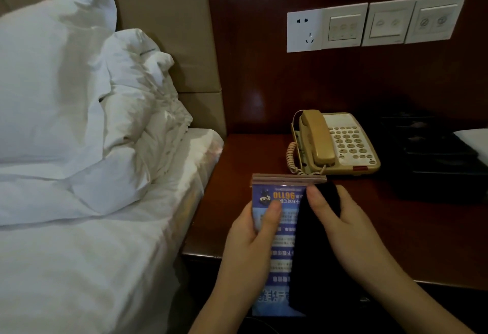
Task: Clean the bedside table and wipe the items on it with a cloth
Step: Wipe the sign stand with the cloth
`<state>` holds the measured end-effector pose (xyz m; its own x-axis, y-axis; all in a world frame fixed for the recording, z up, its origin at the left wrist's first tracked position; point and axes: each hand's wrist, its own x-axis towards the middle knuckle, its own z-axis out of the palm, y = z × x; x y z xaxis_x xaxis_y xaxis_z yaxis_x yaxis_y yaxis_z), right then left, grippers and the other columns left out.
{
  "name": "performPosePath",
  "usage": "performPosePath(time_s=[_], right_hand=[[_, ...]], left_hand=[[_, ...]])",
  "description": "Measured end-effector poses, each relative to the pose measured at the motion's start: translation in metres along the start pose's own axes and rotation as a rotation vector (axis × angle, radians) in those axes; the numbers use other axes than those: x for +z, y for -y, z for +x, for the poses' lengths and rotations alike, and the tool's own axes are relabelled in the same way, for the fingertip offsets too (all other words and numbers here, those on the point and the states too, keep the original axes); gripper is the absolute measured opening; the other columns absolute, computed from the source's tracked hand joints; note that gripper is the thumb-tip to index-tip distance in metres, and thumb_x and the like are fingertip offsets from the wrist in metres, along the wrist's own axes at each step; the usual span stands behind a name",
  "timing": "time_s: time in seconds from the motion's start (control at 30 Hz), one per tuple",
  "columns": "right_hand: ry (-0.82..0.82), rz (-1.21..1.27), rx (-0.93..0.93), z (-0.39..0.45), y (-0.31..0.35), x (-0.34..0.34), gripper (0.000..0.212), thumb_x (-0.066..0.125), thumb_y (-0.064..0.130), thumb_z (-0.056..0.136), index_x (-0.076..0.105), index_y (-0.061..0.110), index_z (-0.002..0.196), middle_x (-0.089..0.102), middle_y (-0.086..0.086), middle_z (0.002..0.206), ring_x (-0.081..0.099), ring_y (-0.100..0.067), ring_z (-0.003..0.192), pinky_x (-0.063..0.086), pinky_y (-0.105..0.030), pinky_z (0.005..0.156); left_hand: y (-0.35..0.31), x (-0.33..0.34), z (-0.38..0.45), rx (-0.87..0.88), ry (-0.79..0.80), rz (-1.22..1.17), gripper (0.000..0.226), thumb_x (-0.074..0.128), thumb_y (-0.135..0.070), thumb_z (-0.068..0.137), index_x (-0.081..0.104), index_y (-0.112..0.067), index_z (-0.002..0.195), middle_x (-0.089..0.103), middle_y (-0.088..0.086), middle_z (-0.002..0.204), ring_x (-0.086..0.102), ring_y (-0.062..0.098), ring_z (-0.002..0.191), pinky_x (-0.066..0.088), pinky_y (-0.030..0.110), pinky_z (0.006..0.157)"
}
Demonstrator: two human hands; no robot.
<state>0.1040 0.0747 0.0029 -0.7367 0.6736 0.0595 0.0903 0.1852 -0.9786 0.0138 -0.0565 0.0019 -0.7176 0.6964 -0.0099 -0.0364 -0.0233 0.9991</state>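
Hands (253,233) hold blue sign (277,228) lengthwise, cloth (314,254) against it.

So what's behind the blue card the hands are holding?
Right behind the blue card sits the beige telephone on the dark wooden bedside table. The card, the black cloth and both hands cover the table's front edge, so anything lying there is hidden.
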Motion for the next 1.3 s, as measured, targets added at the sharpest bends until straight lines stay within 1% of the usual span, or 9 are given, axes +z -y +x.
performPosePath(time_s=[0.13,0.33,0.5,0.63,0.8,1.0,1.07,1.17,1.3], right_hand=[[0.033,0.055,-0.021,-0.002,0.002,0.004,0.032,0.039,0.061,0.094,0.056,0.048,0.117,0.069,0.029,0.1,0.067,0.007,0.093,0.051,-0.026,0.082],[0.115,0.176,0.064,-0.007,0.004,0.013,0.026,0.05,0.043,0.096,0.067,0.032,0.112,0.076,0.005,0.101,0.073,-0.013,0.094,0.056,-0.04,0.087],[0.194,0.2,0.106,-0.017,0.002,0.023,0.025,0.057,0.042,0.09,0.07,0.029,0.107,0.077,0.004,0.101,0.073,-0.015,0.095,0.054,-0.047,0.093],[0.265,0.22,0.13,-0.021,0.001,0.025,0.026,0.058,0.043,0.088,0.07,0.029,0.107,0.076,0.004,0.102,0.073,-0.015,0.095,0.055,-0.045,0.092],[0.229,0.157,0.097,-0.018,0.001,0.019,0.025,0.057,0.045,0.09,0.07,0.03,0.104,0.077,0.007,0.099,0.073,-0.012,0.093,0.056,-0.044,0.091],[0.09,0.149,0.059,-0.005,0.007,0.011,0.025,0.053,0.044,0.094,0.07,0.03,0.104,0.077,0.005,0.094,0.074,-0.013,0.087,0.057,-0.042,0.086],[0.053,0.163,0.038,-0.003,0.008,0.011,0.026,0.054,0.044,0.093,0.071,0.028,0.106,0.077,0.005,0.095,0.074,-0.013,0.088,0.057,-0.041,0.084],[0.036,0.202,0.055,-0.005,0.009,0.013,0.028,0.055,0.044,0.091,0.07,0.026,0.106,0.077,0.003,0.093,0.075,-0.014,0.084,0.056,-0.034,0.074],[0.042,0.198,0.051,-0.008,0.009,0.016,0.025,0.054,0.045,0.092,0.068,0.031,0.107,0.077,0.006,0.093,0.074,-0.011,0.084,0.054,-0.028,0.07]], left_hand=[[-0.001,-0.002,0.003,-0.058,-0.021,-0.059,0.024,0.058,-0.038,0.097,0.065,-0.021,0.112,0.079,0.001,0.096,0.076,0.017,0.085,0.058,0.022,0.069],[0.005,-0.005,0.0,-0.029,-0.108,-0.11,0.026,0.059,-0.039,0.095,0.066,-0.02,0.112,0.079,0.002,0.095,0.077,0.018,0.084,0.058,0.025,0.069],[0.002,-0.014,0.0,-0.019,-0.259,-0.158,0.027,0.055,-0.039,0.098,0.068,-0.018,0.108,0.078,0.004,0.087,0.076,0.016,0.072,0.054,0.018,0.055],[0.0,-0.02,0.003,-0.003,-0.327,-0.141,0.029,0.054,-0.041,0.099,0.068,-0.017,0.107,0.078,0.003,0.086,0.076,0.016,0.072,0.055,0.017,0.054],[-0.002,-0.013,0.001,0.044,-0.266,-0.138,0.023,0.056,-0.035,0.098,0.066,-0.018,0.111,0.079,0.0,0.088,0.076,0.014,0.074,0.054,0.016,0.056],[0.0,-0.002,-0.001,0.022,-0.094,-0.086,0.024,0.057,-0.037,0.096,0.064,-0.021,0.114,0.079,0.002,0.096,0.077,0.019,0.086,0.059,0.028,0.072],[0.0,0.0,-0.002,0.041,-0.084,-0.082,0.023,0.057,-0.035,0.096,0.065,-0.021,0.112,0.079,0.001,0.095,0.076,0.018,0.086,0.059,0.026,0.071],[-0.001,-0.002,-0.001,0.052,-0.079,-0.095,0.02,0.056,-0.034,0.097,0.066,-0.022,0.111,0.079,0.0,0.095,0.076,0.016,0.085,0.058,0.022,0.069],[0.0,-0.002,0.0,0.03,-0.105,-0.118,0.022,0.056,-0.037,0.098,0.067,-0.022,0.111,0.079,-0.001,0.094,0.076,0.015,0.084,0.057,0.02,0.067]])
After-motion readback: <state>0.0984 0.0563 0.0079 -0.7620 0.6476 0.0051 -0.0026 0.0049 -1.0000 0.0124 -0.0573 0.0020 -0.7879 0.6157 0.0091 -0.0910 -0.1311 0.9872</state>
